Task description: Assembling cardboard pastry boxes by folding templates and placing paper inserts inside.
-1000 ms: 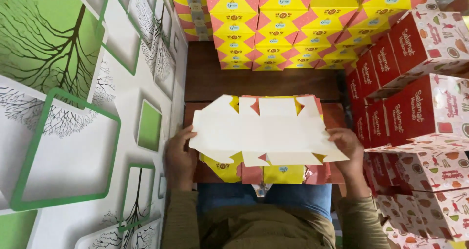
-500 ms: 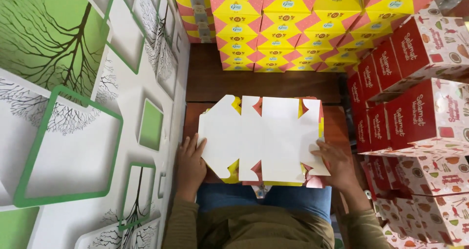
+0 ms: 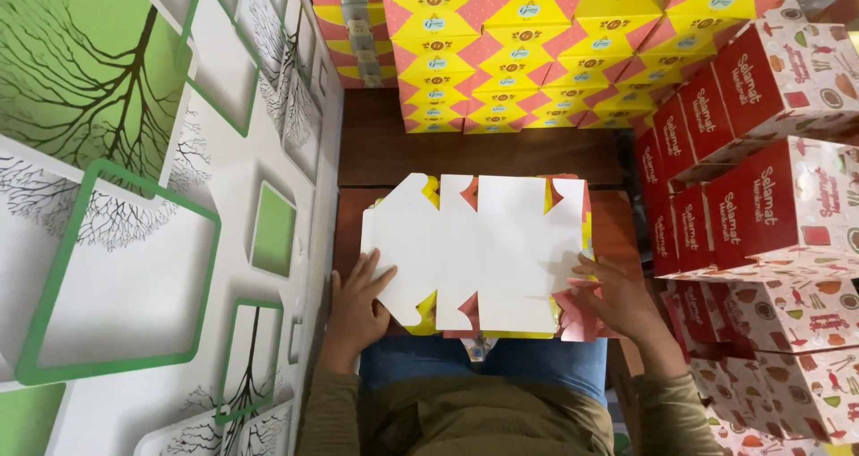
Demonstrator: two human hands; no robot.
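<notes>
Flat unfolded carton sheet (image 3: 479, 250), white side up, lying on top of a stack of flat cartons (image 3: 573, 317) with yellow and pink edges peeking out beneath. Stack resting on a dark wooden bench (image 3: 483, 147), at its near edge, just above the lap in blue jeans (image 3: 488, 362). Left hand (image 3: 358, 308) spread open, fingers flat on the lower left flap of the sheet, pressing rather than gripping. Right hand (image 3: 617, 299) at the lower right corner, fingers lightly curled over the edge of sheet and stack; cannot tell whether pinching the sheet or only touching it. Rows of folded yellow and pink boxes (image 3: 537, 49) stacked at the far end of the bench, well apart from the sheet. Red and white boxes (image 3: 761, 178) piled along the right side, near the right hand. White wall panel with green squares and tree prints (image 3: 152, 205) along the left.
</notes>
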